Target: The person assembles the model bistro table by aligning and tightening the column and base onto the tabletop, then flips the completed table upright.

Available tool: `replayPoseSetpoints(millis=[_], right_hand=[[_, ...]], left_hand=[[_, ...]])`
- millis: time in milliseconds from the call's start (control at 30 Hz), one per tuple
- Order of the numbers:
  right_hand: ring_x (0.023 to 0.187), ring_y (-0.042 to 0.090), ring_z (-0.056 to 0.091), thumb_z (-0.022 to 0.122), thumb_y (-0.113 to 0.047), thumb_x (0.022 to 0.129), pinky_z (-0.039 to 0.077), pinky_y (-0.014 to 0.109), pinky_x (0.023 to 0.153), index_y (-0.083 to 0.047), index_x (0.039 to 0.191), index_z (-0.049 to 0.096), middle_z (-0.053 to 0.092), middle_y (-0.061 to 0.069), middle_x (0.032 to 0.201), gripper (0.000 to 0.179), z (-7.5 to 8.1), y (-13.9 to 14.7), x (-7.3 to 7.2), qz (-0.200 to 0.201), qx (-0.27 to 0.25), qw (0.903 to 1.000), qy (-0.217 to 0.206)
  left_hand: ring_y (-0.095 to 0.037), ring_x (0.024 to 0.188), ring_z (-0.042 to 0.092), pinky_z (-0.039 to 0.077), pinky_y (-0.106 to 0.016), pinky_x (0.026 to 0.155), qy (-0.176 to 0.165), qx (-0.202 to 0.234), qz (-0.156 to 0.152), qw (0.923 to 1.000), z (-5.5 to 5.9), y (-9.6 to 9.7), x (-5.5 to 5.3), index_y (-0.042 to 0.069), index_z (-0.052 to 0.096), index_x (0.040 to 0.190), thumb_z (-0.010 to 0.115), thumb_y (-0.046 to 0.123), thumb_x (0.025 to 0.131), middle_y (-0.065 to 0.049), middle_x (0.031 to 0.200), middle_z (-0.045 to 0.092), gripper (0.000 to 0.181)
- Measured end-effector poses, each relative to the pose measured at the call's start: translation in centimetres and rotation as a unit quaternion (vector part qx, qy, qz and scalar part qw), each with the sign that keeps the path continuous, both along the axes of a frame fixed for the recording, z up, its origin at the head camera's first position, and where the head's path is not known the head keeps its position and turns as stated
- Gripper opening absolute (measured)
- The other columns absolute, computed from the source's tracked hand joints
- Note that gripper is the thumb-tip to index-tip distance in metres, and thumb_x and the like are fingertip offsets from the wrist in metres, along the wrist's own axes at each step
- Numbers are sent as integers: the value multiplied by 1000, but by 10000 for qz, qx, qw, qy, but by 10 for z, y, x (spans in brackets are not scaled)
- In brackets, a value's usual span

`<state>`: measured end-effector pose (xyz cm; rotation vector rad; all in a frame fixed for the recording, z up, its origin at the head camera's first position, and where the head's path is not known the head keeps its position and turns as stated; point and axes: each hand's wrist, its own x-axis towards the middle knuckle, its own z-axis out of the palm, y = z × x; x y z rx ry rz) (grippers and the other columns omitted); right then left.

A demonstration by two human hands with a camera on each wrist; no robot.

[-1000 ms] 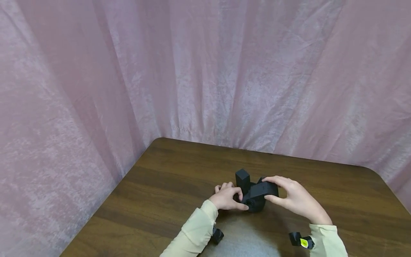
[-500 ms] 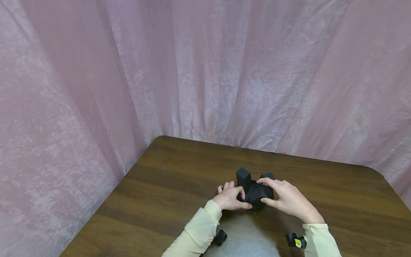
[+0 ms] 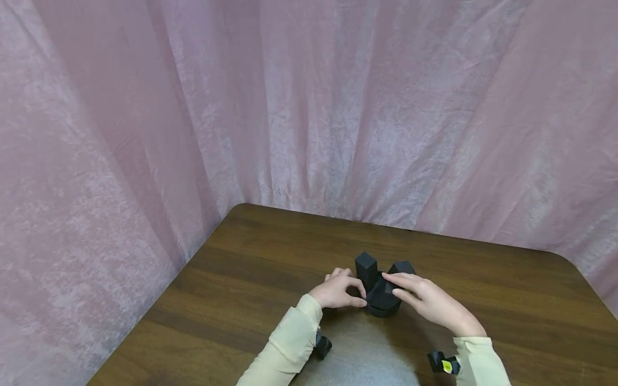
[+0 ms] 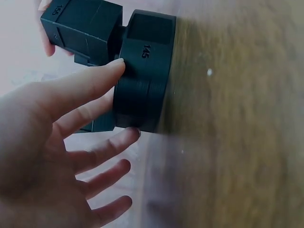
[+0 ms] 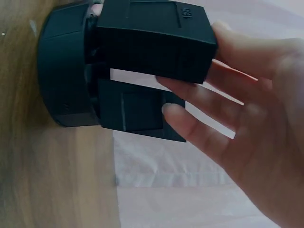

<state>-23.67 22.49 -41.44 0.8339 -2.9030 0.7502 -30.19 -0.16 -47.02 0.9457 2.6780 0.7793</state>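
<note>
A black round base (image 3: 381, 310) stands on the table, its wall marked 145 in the left wrist view. My left hand (image 3: 335, 292) holds the base at its left side, thumb tip on the wall and the other fingers spread around it. Above the base, my right hand (image 3: 434, 305) grips a black rectangular block (image 5: 156, 42) with a number on its end, thumb on one side and fingers on the other. A right fingertip touches a second black block (image 5: 142, 111) beside it. Another tall black block (image 3: 366, 268) rises upright at the back left of the base.
The brown wooden table (image 3: 270, 246) has rounded far corners. Pink curtains (image 3: 309, 107) hang behind it and along the left. Small black wrist cameras (image 3: 322, 346) sit below both wrists.
My right hand has moved left and the block in it has swung from lying slanted toward upright over the base. My left hand has shifted slightly left, still at the base.
</note>
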Motion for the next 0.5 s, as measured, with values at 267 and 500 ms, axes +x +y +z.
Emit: replayPoseSetpoints(millis=[267, 500], right_hand=[[117, 30, 49, 46, -26, 93, 44, 39, 87, -15, 133, 43, 48, 12, 132, 42, 12, 7, 9, 128, 95, 9977, -664], [100, 20, 59, 52, -44, 86, 47, 29, 76, -19, 120, 55, 60, -2, 112, 42, 11, 6, 9, 170, 45, 9991, -388]], left_hand=[[-16, 105, 40, 28, -37, 83, 186, 98, -64, 9998, -1, -2, -3, 33, 67, 84, 67, 42, 75, 5, 101, 54, 12], [-14, 101, 41, 28, -35, 81, 145, 56, -48, 9999, -1, -3, -3, 32, 66, 83, 67, 42, 75, 5, 99, 55, 13]])
